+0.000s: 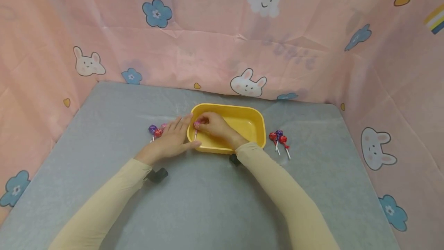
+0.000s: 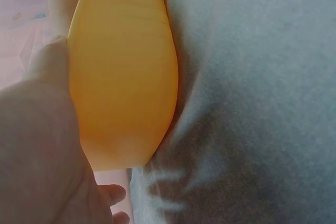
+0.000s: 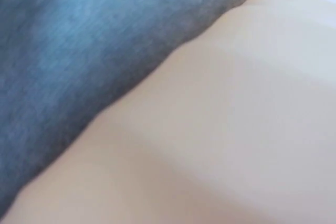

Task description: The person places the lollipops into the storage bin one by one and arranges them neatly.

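A yellow plastic basin sits on the grey table. My right hand reaches over it and pinches a pink-wrapped lollipop by its head at the basin's left end, the white stick pointing toward me. My left hand lies along the outside of the left wall, fingers straight, thumb at the front left corner of the rim. In the left wrist view that hand is up against the yellow wall. Only sleeve and grey cloth fill the right wrist view.
Left of the basin lie a purple lollipop, a red one and a pink one, partly hidden by my left hand. Right of it is a cluster of red and purple lollipops. A pink patterned curtain stands behind the table.
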